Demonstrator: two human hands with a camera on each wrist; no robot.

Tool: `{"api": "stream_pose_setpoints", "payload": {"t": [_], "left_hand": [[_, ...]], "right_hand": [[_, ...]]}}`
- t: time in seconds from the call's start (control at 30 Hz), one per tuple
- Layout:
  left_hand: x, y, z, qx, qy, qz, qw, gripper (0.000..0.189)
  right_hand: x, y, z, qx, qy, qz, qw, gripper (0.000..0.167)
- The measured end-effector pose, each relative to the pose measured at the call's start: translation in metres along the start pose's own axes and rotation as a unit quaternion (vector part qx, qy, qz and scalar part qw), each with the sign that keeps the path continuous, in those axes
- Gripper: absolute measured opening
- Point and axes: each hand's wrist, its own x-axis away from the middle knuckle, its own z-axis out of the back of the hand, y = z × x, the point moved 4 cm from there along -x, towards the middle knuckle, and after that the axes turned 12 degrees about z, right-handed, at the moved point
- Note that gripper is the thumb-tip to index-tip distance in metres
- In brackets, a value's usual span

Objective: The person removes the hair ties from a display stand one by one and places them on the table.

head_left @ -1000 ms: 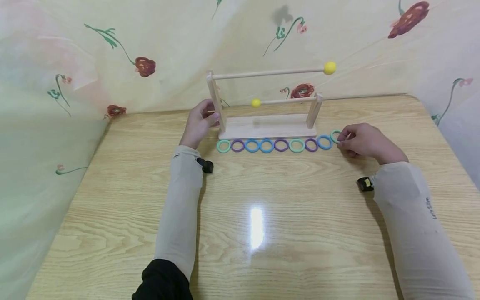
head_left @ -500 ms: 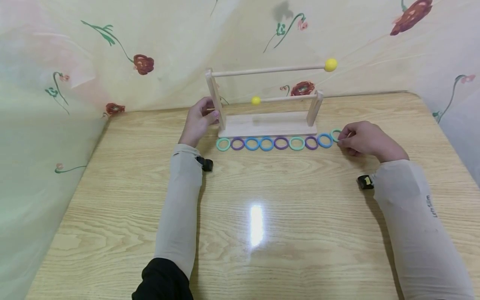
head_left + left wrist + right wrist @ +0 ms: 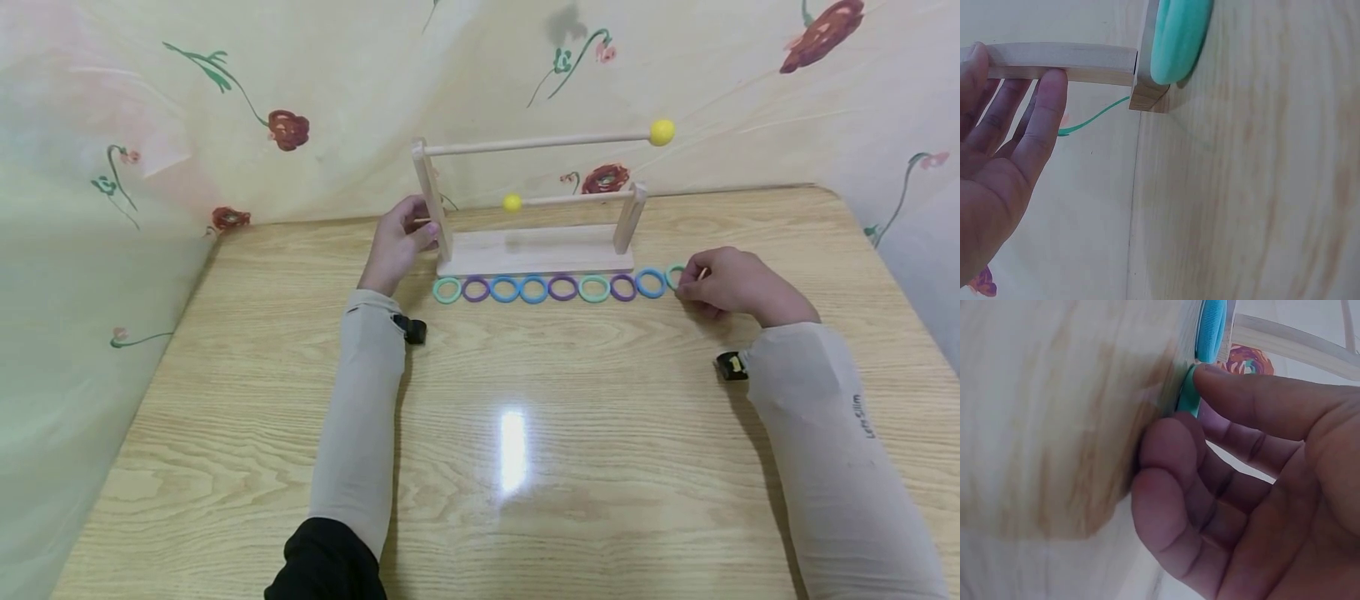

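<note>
At the back of the table a wooden stand (image 3: 540, 248) has two posts, each bearing a horizontal rod tipped with a yellow ball. My left hand (image 3: 393, 247) grips its left post (image 3: 1091, 57), thumb in front, fingers behind. In front of the base runs a row of green, purple and blue rings. At the row's right end my right hand (image 3: 726, 285) pinches a green ring (image 3: 1189, 397) close beside a blue ring (image 3: 650, 296). Part of the held ring is hidden by thumb and fingers. In the right wrist view, the other fingers curl near the tabletop.
Another green ring (image 3: 1180, 40) lies by the stand's left end. The light wood table (image 3: 585, 450) meets a flower-printed cloth (image 3: 360, 92) behind the stand. A yellow ball (image 3: 662, 132) on the upper rod juts out past the right post.
My right hand has shifted the pinched green ring slightly toward me and to the right, and covers more of it. The left hand and the stand stay in place.
</note>
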Motion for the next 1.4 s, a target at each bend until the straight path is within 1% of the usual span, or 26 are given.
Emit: {"api": "stream_pose_setpoints", "payload": {"t": [0.23,0.33,0.43,0.57,0.67,0.83,0.93,1.03,1.17,1.4], "left_hand": [[-0.002,0.003,-0.002,-0.002,-0.002,-0.001,1.0000,0.035],[-0.004,0.004,-0.003,0.000,-0.004,0.000,1.0000,0.036],[-0.006,0.006,-0.003,0.000,-0.005,-0.005,1.0000,0.036],[-0.007,0.008,-0.002,-0.002,0.000,-0.008,1.0000,0.036],[-0.008,0.007,-0.001,0.001,0.004,-0.008,1.0000,0.034],[-0.008,0.006,0.001,0.006,0.008,-0.009,0.9999,0.033],[-0.008,0.006,0.001,0.007,0.011,-0.008,0.9999,0.034],[-0.009,0.004,0.002,0.010,0.015,-0.008,0.9998,0.033],[-0.010,0.002,0.002,0.011,0.015,-0.008,0.9998,0.032],[-0.010,0.002,0.000,0.016,0.008,-0.005,0.9998,0.035]], "right_hand": [[0.000,0.003,0.001,0.002,-0.005,-0.001,1.0000,0.017],[-0.001,0.003,0.003,0.002,-0.010,0.005,0.9999,0.016],[-0.001,0.003,0.006,0.005,-0.016,0.013,0.9998,0.014],[-0.004,0.002,0.008,0.015,-0.025,0.017,0.9994,0.013],[-0.007,0.001,0.010,0.028,-0.021,0.018,0.9992,0.013],[-0.013,-0.001,0.013,0.057,-0.001,0.024,0.9981,0.015],[-0.017,-0.002,0.014,0.061,0.005,0.027,0.9977,0.015],[-0.020,-0.003,0.013,0.057,0.007,0.029,0.9979,0.014],[-0.020,-0.004,0.011,0.046,-0.002,0.026,0.9986,0.013],[-0.019,0.001,0.010,0.032,-0.018,0.015,0.9992,0.013]]}}
